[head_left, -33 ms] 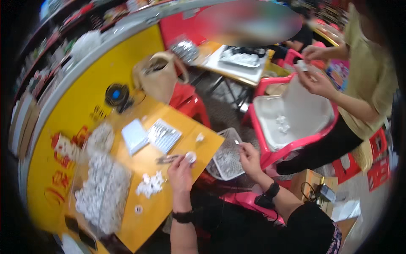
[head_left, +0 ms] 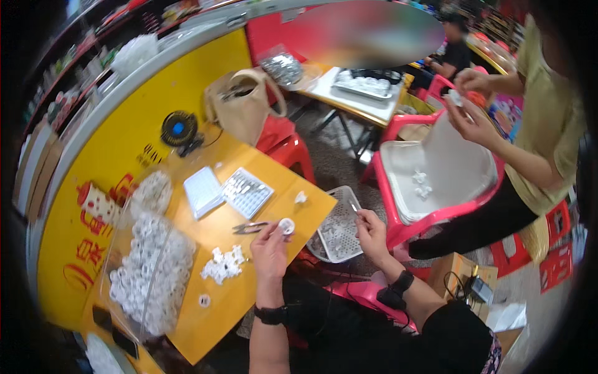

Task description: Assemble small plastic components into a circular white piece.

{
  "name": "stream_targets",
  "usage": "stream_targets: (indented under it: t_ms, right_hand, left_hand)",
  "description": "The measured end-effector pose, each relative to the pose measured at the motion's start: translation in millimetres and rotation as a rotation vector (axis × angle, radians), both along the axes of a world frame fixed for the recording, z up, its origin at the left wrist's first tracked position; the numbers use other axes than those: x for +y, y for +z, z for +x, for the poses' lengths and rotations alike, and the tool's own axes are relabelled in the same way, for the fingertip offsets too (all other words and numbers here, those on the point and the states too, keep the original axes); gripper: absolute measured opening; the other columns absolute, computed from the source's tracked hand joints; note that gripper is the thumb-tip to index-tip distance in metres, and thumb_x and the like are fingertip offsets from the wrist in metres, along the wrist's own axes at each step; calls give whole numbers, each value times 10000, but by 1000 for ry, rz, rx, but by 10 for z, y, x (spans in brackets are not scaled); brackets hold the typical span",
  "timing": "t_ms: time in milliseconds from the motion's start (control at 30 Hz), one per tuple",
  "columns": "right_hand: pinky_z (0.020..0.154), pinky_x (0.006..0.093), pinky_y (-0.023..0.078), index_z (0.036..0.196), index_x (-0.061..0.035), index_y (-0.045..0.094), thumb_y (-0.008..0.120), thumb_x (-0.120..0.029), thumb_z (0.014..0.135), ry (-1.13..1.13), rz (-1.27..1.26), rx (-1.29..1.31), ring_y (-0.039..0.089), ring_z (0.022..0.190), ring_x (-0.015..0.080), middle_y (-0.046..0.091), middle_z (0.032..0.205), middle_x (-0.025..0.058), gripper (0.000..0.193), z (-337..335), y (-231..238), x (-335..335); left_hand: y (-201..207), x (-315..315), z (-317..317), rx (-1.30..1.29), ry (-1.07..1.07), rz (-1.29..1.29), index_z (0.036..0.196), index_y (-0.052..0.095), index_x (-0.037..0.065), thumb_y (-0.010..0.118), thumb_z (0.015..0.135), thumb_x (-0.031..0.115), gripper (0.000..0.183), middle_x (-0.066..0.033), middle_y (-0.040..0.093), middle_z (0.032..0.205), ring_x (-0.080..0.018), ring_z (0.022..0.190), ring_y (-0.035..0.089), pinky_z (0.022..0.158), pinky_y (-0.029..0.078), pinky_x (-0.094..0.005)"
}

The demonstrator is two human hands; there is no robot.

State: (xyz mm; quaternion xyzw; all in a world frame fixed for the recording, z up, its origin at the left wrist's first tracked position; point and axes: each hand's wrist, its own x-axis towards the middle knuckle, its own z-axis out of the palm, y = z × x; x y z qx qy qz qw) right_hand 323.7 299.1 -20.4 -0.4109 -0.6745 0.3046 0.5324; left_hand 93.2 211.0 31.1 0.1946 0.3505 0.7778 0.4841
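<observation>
Over the edge of the yellow table (head_left: 233, 311), my left hand (head_left: 269, 252) is closed on a small round white plastic part (head_left: 286, 226) with a hole in it. Just beyond its fingers lies a pair of thread snips (head_left: 249, 228). To the right, above a white plastic basket (head_left: 341, 240), my right hand (head_left: 372, 235) pinches a thin, pale, narrow piece (head_left: 354, 207), too small to name. A heap of flat white plastic parts (head_left: 223, 264) rests left of my left hand, and a single white ring (head_left: 204, 301) lies nearer me.
A clear box of white rings (head_left: 151, 274) stands at the table's left. Farther back are a tray of small metal parts (head_left: 248, 192), a pale blue tray (head_left: 202, 191) and a small black fan (head_left: 179, 129). Right, a person (head_left: 548, 118) works beside a pink-framed chair (head_left: 386, 187).
The whole view has shifted slightly, and the picture is sharper. Both hands keep nearly the same pose and hold the same pieces.
</observation>
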Motion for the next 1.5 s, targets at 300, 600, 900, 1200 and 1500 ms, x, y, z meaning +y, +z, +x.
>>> stream_targets:
  t_ms: [300,600,900,1200,1500]
  right_hand:
    - [531,218,437,1051,16,578,540,-43,911,123,-393,171,541,614,61,574,788,14,157,-228,-175,-212]
    - [535,304,453,1036,-4,605,558,33,839,162,242,-202,578,601,214,589,752,114,206,-412,589,-402]
    - [549,409,434,1023,-15,601,615,-31,702,233,345,-639,573,678,289,530,764,101,322,-798,903,-528]
    - [576,352,404,1059,5,615,605,-113,652,181,495,-818,518,686,225,521,787,61,424,-812,900,-555]
    - [560,319,363,1026,23,633,572,-143,700,183,587,-954,512,678,195,536,791,57,371,-832,1037,-612]
  left_hand:
    - [-167,-144,-96,-9,64,-9,1101,603,-91,630,817,-76,285,-148,654,998,-217,832,654,707,520,-270]
    - [-114,-139,-94,-11,33,20,1104,609,-86,595,837,-67,268,-168,664,986,-235,793,656,657,497,-273]
    - [-37,-127,-37,-46,27,-36,1106,604,-91,569,875,-32,241,-163,662,991,-232,826,656,677,499,-282]
    - [-13,-146,-27,-8,24,-47,1100,600,-99,541,896,-19,227,-164,654,1009,-228,852,649,698,494,-282]
    - [-93,-159,-45,23,37,-11,1093,611,-87,550,900,-24,212,-141,634,1040,-202,885,631,747,521,-295]
